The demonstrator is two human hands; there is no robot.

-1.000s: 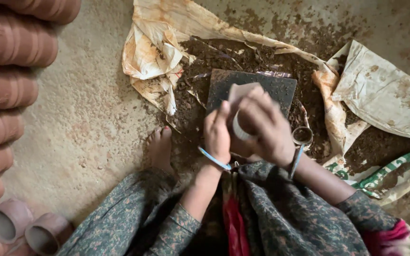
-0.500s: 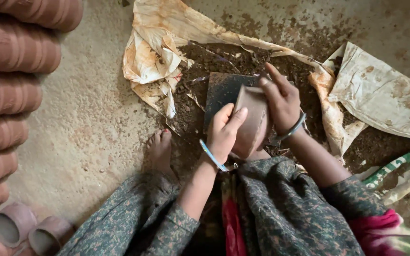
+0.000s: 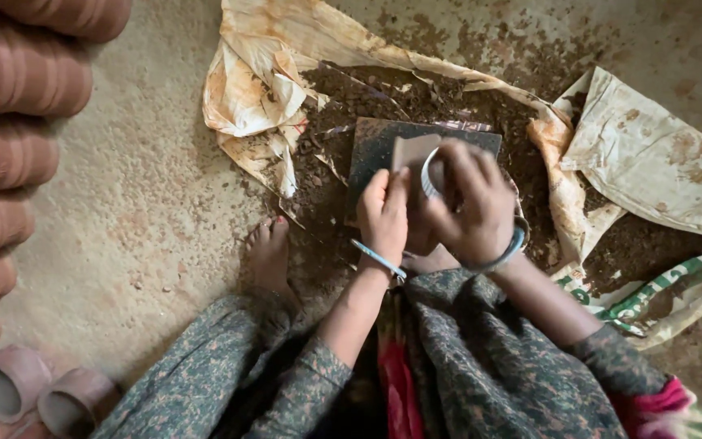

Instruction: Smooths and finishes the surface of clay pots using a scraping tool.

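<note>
clay cup (image 3: 431, 172) sits gripped under the curled right hand (image 3: 473, 207); left hand (image 3: 383, 215) presses flat against its near side, above the dark slab (image 3: 375, 146).

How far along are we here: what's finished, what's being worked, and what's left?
Done: rows of stacked clay cups at the left edge, plus two loose cups lying at lower left. In hand: the right hand grips a small clay piece over the dark slab, with the left hand pressed flat against it. Left: a heap of dark clay lies unshaped on the stained sheet.
</note>
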